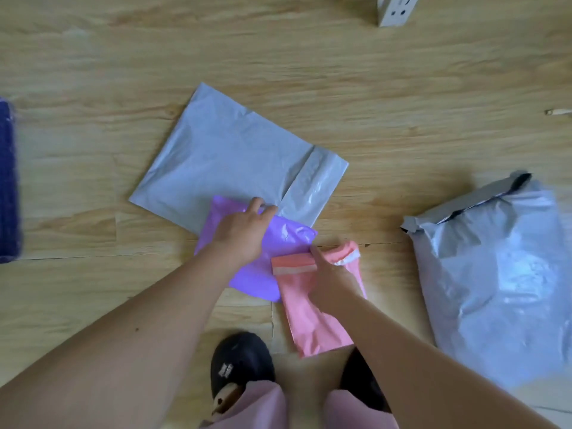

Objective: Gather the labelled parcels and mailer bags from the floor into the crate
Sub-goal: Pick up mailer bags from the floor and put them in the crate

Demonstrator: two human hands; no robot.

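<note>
A flat grey mailer bag lies on the wooden floor in the middle of the view. A purple mailer bag overlaps its near edge, and my left hand grips the purple bag's top edge. A pink mailer bag with a folded flap lies partly over the purple one, and my right hand is closed on its upper part. A large bulging silver-grey parcel bag sits on the floor to the right. The crate does not show for certain.
A dark blue object stands at the left edge, blurred. A white box sits at the top right. A small scrap lies on the floor at far right. My black shoes are below the bags.
</note>
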